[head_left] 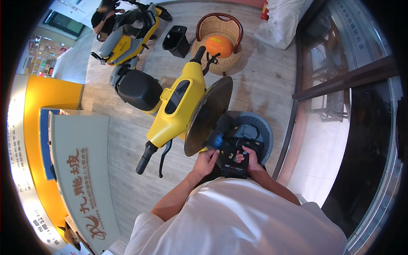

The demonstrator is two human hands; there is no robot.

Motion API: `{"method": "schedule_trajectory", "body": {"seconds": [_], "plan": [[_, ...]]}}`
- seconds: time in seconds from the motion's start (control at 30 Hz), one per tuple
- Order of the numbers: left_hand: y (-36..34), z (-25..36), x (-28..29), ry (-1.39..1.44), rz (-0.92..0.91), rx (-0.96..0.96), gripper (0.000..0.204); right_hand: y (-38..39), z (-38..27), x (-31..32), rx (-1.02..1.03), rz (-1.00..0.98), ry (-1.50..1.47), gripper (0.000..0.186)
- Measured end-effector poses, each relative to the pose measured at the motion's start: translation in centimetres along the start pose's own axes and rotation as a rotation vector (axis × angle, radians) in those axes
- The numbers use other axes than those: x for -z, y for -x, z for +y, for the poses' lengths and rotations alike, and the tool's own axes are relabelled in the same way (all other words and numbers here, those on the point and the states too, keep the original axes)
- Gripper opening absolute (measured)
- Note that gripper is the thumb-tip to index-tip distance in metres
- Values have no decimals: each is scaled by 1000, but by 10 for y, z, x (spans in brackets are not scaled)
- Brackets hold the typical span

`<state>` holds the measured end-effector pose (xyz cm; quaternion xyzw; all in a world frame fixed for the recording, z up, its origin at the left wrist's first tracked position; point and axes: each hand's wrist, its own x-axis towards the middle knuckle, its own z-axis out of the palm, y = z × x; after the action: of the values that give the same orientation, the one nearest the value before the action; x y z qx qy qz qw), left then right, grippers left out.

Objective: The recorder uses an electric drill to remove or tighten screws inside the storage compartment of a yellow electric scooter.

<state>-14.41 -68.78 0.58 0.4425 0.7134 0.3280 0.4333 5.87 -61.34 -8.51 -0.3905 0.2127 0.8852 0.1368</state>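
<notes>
At the left a yellow scooter (pixel 176 112) stands on the plank floor (pixel 263 80), its black handlebar grip pointing toward the lower left and its seat lid (pixel 208 115) raised on edge, so that the open storage well (pixel 248 131) shows to the right of it. Just below the lower edge of that raised lid comes the left hand (pixel 207 161), its fingers (pixel 213 152) loosely curled and bent forward; their tips rest against the left side of a black battery pack (pixel 236 157), a touch rather than a full grip as far as can be seen. The pack sits at the near rim of the well, directly ahead of the person's chest, and its long axis runs away from the body toward the well. On its right side lies the right hand (pixel 250 160), thumb on top of the casing and fingers wrapped round the far edge, a firmer closed hold. Both hands are equally near, one on each flank, so the pack lies between the palms rather than ahead of either

Further off stand a second scooter (pixel 127 36) and a wicker basket chair (pixel 219 42)
</notes>
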Motion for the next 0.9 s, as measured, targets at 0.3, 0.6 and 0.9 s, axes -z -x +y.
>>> {"method": "schedule_trajectory", "body": {"seconds": [0.3,0.6,0.9], "plan": [[0,6,4,-64,17,-76,33,9,2,-8,-9,-43,-26,30],[-5,1,4,-121,-32,-138,24,4,-1,-4,11,-1,13,30],[-26,17,-13,-15,52,-130,13,15,1,-13,-1,-15,13,31]]}}
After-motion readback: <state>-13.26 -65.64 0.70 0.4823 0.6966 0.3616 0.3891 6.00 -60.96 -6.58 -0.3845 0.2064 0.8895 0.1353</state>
